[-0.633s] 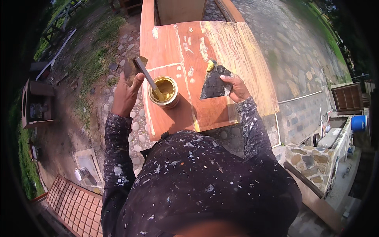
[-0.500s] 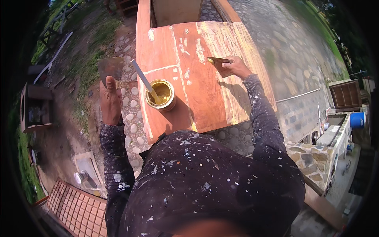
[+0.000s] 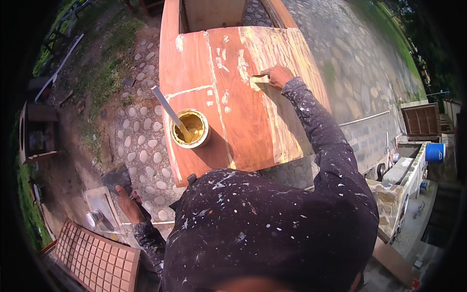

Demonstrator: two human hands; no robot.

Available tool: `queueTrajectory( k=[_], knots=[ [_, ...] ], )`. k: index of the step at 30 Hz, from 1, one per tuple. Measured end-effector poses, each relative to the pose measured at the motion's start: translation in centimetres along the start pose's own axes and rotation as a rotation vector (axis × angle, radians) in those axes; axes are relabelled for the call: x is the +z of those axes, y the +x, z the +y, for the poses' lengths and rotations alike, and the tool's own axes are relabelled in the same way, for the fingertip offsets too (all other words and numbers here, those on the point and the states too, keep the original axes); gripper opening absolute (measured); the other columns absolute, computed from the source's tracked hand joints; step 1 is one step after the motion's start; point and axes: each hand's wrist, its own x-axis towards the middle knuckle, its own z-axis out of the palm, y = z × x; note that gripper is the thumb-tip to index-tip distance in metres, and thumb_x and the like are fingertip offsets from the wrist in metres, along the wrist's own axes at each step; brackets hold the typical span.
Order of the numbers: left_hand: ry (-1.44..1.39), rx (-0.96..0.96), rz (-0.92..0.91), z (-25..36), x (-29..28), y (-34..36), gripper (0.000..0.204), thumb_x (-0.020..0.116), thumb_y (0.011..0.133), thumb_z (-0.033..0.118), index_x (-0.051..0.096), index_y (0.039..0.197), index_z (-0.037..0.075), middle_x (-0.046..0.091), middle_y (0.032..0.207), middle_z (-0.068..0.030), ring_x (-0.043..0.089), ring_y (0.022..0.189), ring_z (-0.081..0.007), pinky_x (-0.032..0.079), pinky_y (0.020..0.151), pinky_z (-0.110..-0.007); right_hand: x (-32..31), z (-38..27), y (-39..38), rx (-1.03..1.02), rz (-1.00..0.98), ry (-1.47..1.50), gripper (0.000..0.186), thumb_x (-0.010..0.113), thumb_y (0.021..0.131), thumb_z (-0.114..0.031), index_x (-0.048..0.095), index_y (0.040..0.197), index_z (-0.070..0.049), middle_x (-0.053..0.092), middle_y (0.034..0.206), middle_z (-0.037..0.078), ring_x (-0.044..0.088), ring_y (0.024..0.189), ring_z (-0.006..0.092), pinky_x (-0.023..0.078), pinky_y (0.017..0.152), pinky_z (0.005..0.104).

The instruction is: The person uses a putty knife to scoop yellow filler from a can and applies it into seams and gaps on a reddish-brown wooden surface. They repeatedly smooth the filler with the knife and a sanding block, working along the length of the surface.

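My right hand (image 3: 279,77) grips a flat scraper (image 3: 261,79), its edge down against the wooden panel (image 3: 245,131) beside a strip smeared with pale yellow filler. Out to the left, my left hand (image 3: 128,207) holds a dark, flat square metal plate (image 3: 117,178), off the panel and low near my body. On the panel's left part stands an open can (image 3: 190,145) of mustard-yellow filler, a metal-grey spatula (image 3: 168,108) leaning in it. White filler patches and lines mark the reddish wood around it.
A reddish gridded door panel (image 3: 95,255) lies at the lower left, near a small can (image 3: 94,217). Cobbled ground (image 3: 143,155) borders the panel. At the right are a stone-faced wall (image 3: 387,194), a blue bucket (image 3: 435,152) and a brown door (image 3: 422,120).
My left hand has swung down and back toward my body with the plate. The right hand has shifted slightly left and up, bringing the scraper against the panel.
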Motion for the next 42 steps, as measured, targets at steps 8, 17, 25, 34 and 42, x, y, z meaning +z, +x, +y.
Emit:
queueTrajectory(
  k=[8,17,25,34,42],
  knots=[
    [-0.054,0.208,-0.215,1.4,2.3,-1.0,0.055,0.049,0.097,0.062,0.057,0.094,0.007,0.054,0.069,-0.0008,0.049,0.055,-0.0080,0.036,0.049,-0.021,1.0,-3.2,3.4,0.216,-0.332,-0.033,0.037,0.062,0.079,-0.026,0.072,0.114,-0.028,0.073,0.106,0.008,0.067,0.104,0.0301,0.045,0.096,0.0527],
    [0.060,0.220,-0.466,2.0,2.6,0.4,0.050,0.048,0.101,0.055,0.058,0.098,0.007,0.054,0.079,0.0033,0.047,0.062,-0.0057,0.037,0.054,-0.020,4.8,-9.2,-9.8,0.309,-0.164,-0.086,0.034,0.055,0.085,-0.018,0.071,0.115,-0.024,0.072,0.107,0.007,0.054,0.120,0.0333,0.011,0.114,0.0691],
    [0.149,0.328,-0.695,3.8,3.6,1.0,0.046,0.046,0.102,0.054,0.056,0.095,0.009,0.045,0.073,0.0055,0.042,0.062,-0.0050,0.034,0.053,-0.021,6.6,-16.4,-21.3,0.455,-0.093,-0.096,0.033,0.056,0.085,-0.013,0.067,0.116,-0.011,0.069,0.106,0.012,0.049,0.125,0.0337,0.011,0.113,0.0708],
    [0.143,0.285,-0.710,2.3,2.3,2.9,0.046,0.047,0.102,0.054,0.058,0.104,0.009,0.045,0.076,0.0073,0.041,0.062,-0.0031,0.033,0.053,-0.019,5.7,-21.8,-31.1,0.455,-0.031,-0.080,0.045,0.053,0.088,-0.012,0.060,0.131,-0.017,0.065,0.122,0.009,0.053,0.123,0.0330,0.017,0.113,0.0689],
    [0.118,0.225,-0.594,1.7,1.3,1.0,0.049,0.047,0.101,0.055,0.058,0.110,0.008,0.051,0.080,0.0066,0.042,0.061,-0.0033,0.034,0.053,-0.019,2.1,-8.5,-15.2,0.196,0.031,0.004,0.055,0.056,0.085,-0.014,0.058,0.137,-0.033,0.069,0.121,0.002,0.064,0.109,0.0264,0.033,0.103,0.0610]
  ],
)
